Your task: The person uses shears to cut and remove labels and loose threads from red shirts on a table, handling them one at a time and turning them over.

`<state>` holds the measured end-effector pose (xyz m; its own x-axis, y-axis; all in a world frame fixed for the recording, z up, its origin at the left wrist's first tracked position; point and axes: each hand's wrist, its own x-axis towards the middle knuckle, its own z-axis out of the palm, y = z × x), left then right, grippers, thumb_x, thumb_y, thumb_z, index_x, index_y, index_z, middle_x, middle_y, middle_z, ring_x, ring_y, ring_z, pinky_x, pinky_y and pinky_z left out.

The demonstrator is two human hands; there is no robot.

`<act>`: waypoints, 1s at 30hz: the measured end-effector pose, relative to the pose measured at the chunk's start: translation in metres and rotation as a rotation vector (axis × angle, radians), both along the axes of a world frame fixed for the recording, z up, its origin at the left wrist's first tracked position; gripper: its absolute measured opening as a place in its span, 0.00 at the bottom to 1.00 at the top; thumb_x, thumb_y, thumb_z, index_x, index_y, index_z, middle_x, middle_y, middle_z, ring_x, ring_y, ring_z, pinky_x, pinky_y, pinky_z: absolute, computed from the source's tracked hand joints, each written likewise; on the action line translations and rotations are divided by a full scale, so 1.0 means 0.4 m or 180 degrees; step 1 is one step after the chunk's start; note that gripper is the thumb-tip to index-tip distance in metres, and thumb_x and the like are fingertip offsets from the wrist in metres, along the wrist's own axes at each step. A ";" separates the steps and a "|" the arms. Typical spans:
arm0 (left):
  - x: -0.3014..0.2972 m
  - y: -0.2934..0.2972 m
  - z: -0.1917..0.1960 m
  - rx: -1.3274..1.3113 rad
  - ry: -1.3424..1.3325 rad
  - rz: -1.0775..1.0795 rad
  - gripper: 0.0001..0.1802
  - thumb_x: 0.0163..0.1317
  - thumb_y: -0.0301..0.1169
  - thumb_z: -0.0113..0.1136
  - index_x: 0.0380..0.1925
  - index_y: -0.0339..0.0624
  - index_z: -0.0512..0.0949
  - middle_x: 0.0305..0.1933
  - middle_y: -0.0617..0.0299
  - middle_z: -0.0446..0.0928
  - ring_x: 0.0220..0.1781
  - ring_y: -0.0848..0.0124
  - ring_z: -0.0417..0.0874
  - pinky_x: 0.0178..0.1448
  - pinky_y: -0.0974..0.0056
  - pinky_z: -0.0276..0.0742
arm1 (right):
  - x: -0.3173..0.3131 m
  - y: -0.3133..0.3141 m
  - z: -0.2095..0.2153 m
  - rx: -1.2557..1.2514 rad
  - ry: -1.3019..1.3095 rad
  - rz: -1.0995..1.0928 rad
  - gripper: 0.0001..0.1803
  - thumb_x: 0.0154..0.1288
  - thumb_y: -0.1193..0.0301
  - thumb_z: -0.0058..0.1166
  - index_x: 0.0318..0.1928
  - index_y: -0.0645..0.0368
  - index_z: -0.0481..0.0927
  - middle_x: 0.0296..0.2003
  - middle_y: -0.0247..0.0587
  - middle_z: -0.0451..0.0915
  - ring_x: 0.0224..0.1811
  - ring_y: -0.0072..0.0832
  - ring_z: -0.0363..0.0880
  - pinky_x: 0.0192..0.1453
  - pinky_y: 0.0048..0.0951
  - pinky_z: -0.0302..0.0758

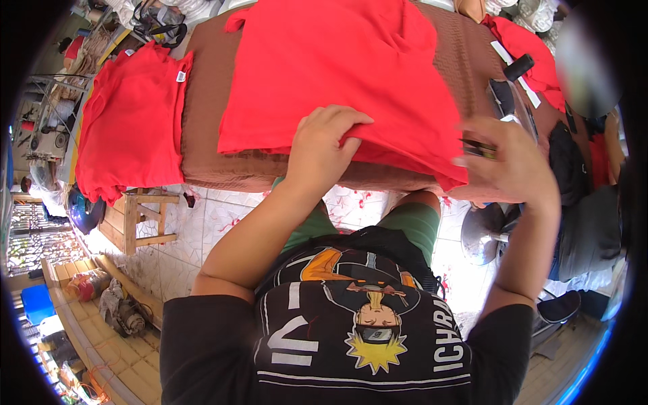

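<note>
A large red shirt (337,74) lies spread over the brown-covered table (206,121), its hem toward me. My left hand (322,145) is on the near edge of the shirt, the cloth lifted a little between thumb and fingers. By the right corner of the hem is my right hand (509,158), smeared by motion, its fingers curled round a small dark tool (478,147) that looks like thread snips. The tool's blades do not show clearly. A second pile of red garments (135,121) with small white labels lies to the left.
At the table's right side are a black cylindrical object (518,67), a white strip (530,91) and more red cloth (533,54). A wooden stool (142,223) stands at the lower left, and a round metal stool (482,233) at the right. Sewing gear (54,138) crowds the left edge.
</note>
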<state>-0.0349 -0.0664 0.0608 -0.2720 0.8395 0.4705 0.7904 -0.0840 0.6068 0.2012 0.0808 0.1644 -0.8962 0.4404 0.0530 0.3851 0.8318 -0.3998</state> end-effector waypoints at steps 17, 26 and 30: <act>-0.182 -0.098 -0.111 0.0387 0.0240 0.0612 0.20 0.40 0.15 0.55 0.35 0.46 0.78 0.43 0.63 0.78 0.50 0.60 0.77 0.62 0.57 0.64 | 0.153 0.143 -0.251 0.0328 0.2846 -0.2375 0.12 0.66 0.82 0.49 0.46 0.57 0.81 0.41 0.34 0.83 0.46 0.20 0.79 0.51 0.22 0.73; -0.159 -0.129 -0.072 0.0006 0.0831 -0.0127 0.05 0.56 0.22 0.61 0.31 0.44 0.81 0.39 0.61 0.81 0.45 0.62 0.81 0.59 0.61 0.69 | 0.238 0.154 -0.308 0.0682 0.0678 -0.3244 0.24 0.58 0.58 0.65 0.51 0.56 0.79 0.43 0.50 0.83 0.47 0.41 0.82 0.50 0.37 0.76; -0.102 -0.037 -0.034 0.0058 0.0243 -0.0179 0.07 0.59 0.29 0.63 0.36 0.42 0.83 0.42 0.59 0.82 0.47 0.59 0.80 0.59 0.61 0.72 | 0.031 0.076 -0.217 0.0618 0.1283 -0.2441 0.27 0.59 0.56 0.64 0.53 0.58 0.76 0.45 0.50 0.82 0.50 0.41 0.81 0.53 0.37 0.76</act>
